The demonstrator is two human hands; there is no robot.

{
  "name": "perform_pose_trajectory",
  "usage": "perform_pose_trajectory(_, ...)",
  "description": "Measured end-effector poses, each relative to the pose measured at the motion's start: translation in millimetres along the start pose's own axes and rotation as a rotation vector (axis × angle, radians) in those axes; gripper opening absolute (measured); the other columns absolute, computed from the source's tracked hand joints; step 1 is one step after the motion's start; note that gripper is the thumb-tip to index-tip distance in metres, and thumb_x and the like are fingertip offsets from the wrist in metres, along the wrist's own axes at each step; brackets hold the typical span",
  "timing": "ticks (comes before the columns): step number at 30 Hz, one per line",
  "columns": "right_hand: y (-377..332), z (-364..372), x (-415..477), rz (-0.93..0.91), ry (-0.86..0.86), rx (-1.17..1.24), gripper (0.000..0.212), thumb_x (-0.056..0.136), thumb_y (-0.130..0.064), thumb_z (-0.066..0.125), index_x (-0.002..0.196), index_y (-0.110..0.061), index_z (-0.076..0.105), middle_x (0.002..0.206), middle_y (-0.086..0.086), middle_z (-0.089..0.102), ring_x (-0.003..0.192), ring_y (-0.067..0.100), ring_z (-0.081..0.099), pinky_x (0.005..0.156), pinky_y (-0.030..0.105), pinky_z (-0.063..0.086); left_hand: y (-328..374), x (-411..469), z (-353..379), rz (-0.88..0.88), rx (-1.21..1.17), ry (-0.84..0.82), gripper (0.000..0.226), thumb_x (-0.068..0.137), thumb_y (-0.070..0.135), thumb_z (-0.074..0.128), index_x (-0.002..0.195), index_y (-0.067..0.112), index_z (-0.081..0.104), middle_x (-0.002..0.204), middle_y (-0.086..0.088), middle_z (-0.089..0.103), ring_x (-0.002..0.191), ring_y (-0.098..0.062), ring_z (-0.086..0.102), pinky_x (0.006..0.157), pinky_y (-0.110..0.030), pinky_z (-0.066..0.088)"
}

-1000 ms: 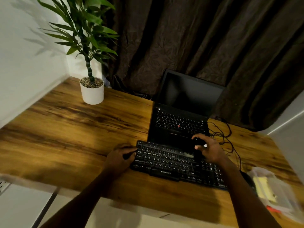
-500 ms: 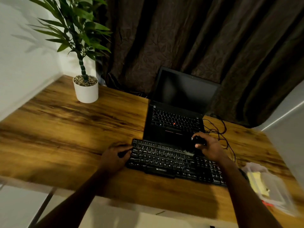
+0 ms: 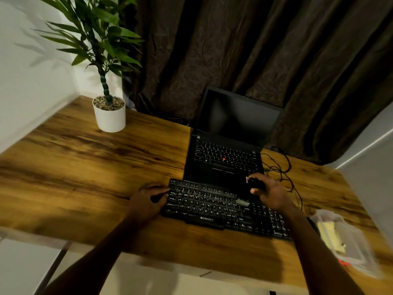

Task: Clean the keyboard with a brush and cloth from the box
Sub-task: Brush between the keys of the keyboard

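View from a head-worn camera looking down at a wooden desk (image 3: pixel 74 177) in dim, warm light. A black keyboard (image 3: pixel 212 207) lies across the desk near its front edge, slightly right of centre, with its far edge touching the front of an open black laptop (image 3: pixel 225 158) whose screen is dark. The person's left hand (image 3: pixel 146 201) is at the keyboard's left end, with the fingers curled over its far corner and the thumb against its side, gripping that end. The right hand (image 3: pixel 270 192) is above the right-centre of the keyboard, close to the laptop's front right corner, with its fingers wrapped around the dark handle of a brush (image 3: pixel 254 184). The brush slants down and to the left from the hand, and its pale grey bristles rest on the keys near the middle of the board. At the desk's right edge, well apart from the hands, sits a clear plastic box (image 3: pixel 357 248). It is blurred, and something yellow (image 3: pixel 328 235) lies inside; whether this is the cloth cannot be told. Thin black cables (image 3: pixel 280 167) trail over the desk to the right of the laptop. A leafy green plant in a white pot (image 3: pixel 109 119) stands at the far left corner beside a white wall, and a dark brown curtain (image 3: pixel 234 50) hangs behind the desk
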State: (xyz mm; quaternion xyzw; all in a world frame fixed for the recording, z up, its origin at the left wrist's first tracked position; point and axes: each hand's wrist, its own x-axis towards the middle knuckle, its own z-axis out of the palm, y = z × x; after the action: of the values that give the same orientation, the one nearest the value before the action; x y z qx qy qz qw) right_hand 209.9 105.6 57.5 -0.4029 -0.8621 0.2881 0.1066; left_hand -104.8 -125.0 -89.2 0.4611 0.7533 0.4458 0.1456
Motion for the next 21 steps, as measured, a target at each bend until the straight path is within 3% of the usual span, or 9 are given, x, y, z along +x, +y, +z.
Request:
perform_pose_trajectory(5, 1.3, 1.9, -4.5, 0.007, 0.02, -0.013, 0.048, 0.088, 0.002, 0.068, 0.112, -0.038, 0.058, 0.111, 0.0, 0.063, 0.093, 0.008, 0.062, 0.062, 0.019, 0.054, 0.4, 0.4, -1.2, -0.006, 0.012, -0.018, 0.049, 0.076, 0.065, 0.047, 0.112, 0.043, 0.071, 0.121, 0.018, 0.061, 0.113, -0.003, 0.054, 0.093, -0.025, 0.043)
perform_pose_trajectory(8, -9.6, 19.3, 1.7, -0.037, 0.019, 0.01, 0.049, 0.087, 0.003, 0.068, 0.111, -0.039, 0.062, 0.114, -0.002, 0.066, 0.097, 0.014, 0.066, 0.066, 0.027, 0.06, -0.4, 0.4, -0.7, -0.002, -0.006, -0.019, 0.048, 0.076, 0.065, 0.048, 0.112, 0.043, 0.071, 0.121, 0.016, 0.062, 0.113, -0.006, 0.056, 0.096, -0.031, 0.048)
perform_pose_trajectory(12, -16.7, 22.3, 3.0, -0.045, 0.005, 0.045, 0.045, 0.088, 0.006, 0.064, 0.115, -0.03, 0.062, 0.113, -0.001, 0.064, 0.092, 0.014, 0.065, 0.055, 0.016, 0.052, -3.3, 0.3, -0.7, 0.012, -0.016, -0.017, 0.044, 0.078, 0.062, 0.05, 0.112, 0.043, 0.071, 0.119, 0.017, 0.063, 0.112, -0.008, 0.058, 0.096, -0.036, 0.05)
perform_pose_trajectory(15, -7.7, 11.0, -2.9, -0.005, 0.016, 0.035, 0.046, 0.089, 0.004, 0.065, 0.111, -0.037, 0.061, 0.114, 0.001, 0.064, 0.09, 0.012, 0.064, 0.055, 0.016, 0.052, -3.7, 0.2, -1.5, 0.03, -0.016, -0.024, 0.043, 0.08, 0.06, 0.052, 0.112, 0.041, 0.072, 0.119, 0.019, 0.063, 0.113, -0.006, 0.057, 0.096, -0.034, 0.049)
perform_pose_trajectory(21, -10.7, 16.6, -4.6, -0.006, 0.024, 0.005, 0.05, 0.089, -0.002, 0.067, 0.111, -0.046, 0.059, 0.113, 0.0, 0.065, 0.095, 0.015, 0.066, 0.067, 0.034, 0.063, -0.5, -1.4, -1.8, 0.007, 0.012, -0.023, 0.029, 0.085, 0.046, 0.063, 0.113, 0.041, 0.071, 0.117, 0.024, 0.056, 0.113, -0.002, 0.053, 0.094, -0.025, 0.042)
